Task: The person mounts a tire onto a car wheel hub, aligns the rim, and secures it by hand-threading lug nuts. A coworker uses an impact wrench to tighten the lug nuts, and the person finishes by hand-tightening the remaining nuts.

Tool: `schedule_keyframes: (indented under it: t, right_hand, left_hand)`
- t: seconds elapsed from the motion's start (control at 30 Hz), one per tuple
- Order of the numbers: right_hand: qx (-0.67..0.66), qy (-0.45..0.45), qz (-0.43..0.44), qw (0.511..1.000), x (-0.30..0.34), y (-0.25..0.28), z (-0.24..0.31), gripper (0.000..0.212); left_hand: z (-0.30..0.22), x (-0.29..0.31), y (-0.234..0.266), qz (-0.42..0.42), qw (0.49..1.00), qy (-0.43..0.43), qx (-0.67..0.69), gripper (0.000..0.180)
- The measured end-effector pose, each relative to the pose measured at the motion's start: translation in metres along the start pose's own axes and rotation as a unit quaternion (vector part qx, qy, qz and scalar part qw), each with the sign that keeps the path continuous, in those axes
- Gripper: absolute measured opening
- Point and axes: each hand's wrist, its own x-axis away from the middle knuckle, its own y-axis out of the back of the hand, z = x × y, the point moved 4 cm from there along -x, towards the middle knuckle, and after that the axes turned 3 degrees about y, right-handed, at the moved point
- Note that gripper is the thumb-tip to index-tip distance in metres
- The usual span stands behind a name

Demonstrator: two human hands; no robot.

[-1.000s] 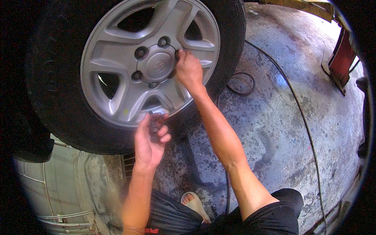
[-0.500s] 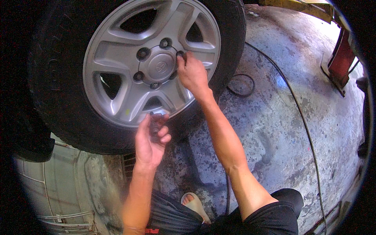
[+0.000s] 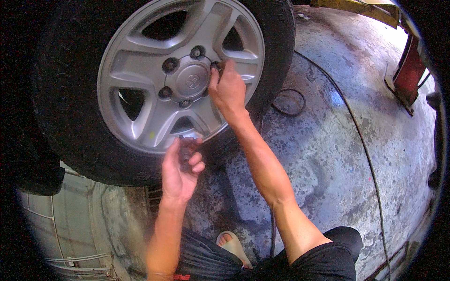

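Observation:
A silver alloy wheel (image 3: 140,68) with a black tyre (image 3: 61,93) stands in front of me. Around its round centre cap (image 3: 191,80) are several recessed lug holes. My right hand (image 3: 228,93) reaches to the hole at the cap's upper right, thumb and fingers pinching a dark lug nut (image 3: 215,65) there, mostly hidden by the fingers. Below the wheel's lower rim, palm up, my left hand (image 3: 180,175) curls around dark lug nuts (image 3: 186,153). How many it holds I cannot tell.
A black hose (image 3: 349,110) runs along the stained concrete floor (image 3: 323,154), with a loop (image 3: 300,100) beside the tyre. At the far right stands a red metal post (image 3: 408,70) under a yellow beam (image 3: 361,10). Metal rods (image 3: 79,258) lie at the lower left.
The wheel appears shifted very slightly left. My right hand has moved a little left and its wrist has turned slightly at the same lug hole. My left hand stays nearly still.

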Motion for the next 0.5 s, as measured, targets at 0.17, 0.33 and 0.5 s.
schedule_keyframes:
  t: [0.17,0.33,0.5]
  right_hand:
    - [0.058,-0.048,0.004,0.997,0.0000,-0.0071,-0.0032,0.038]
    - [0.065,-0.006,0.009,0.998,0.0048,-0.0045,-0.0047,0.039]
    - [0.056,-0.025,0.043,0.997,-0.0034,-0.0069,-0.0065,0.040]
  left_hand:
    - [0.0020,0.0008,0.0004,0.010,1.000,0.005,0.000,0.032]
    - [-0.0007,0.0014,0.0025,0.003,1.000,0.001,0.006,0.032]
    - [0.0003,0.0008,0.0038,0.014,1.000,0.002,0.005,0.032]
